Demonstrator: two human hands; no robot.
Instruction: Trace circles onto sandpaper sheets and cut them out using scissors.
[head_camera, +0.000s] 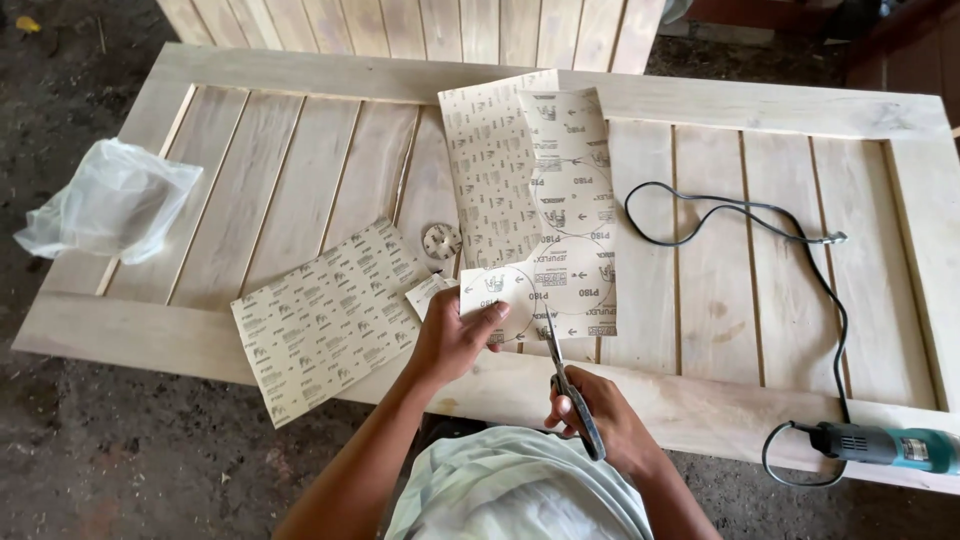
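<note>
My left hand (452, 335) grips the near edge of a long printed sandpaper sheet (560, 190), thumb on a drawn circle. The sheet lies back side up on a pale wooden door panel (300, 170). My right hand (600, 420) holds scissors (565, 375) whose blades point up into the sheet's near edge, beside the circle. Under the left wrist sits a small paper offcut (425, 293).
A second sandpaper sheet (325, 315) lies at the panel's near left. A small round disc (441, 240) rests beside the long sheet. A crumpled plastic bag (110, 200) is at far left. A teal power tool (885, 445) with black cord (720, 215) sits at right.
</note>
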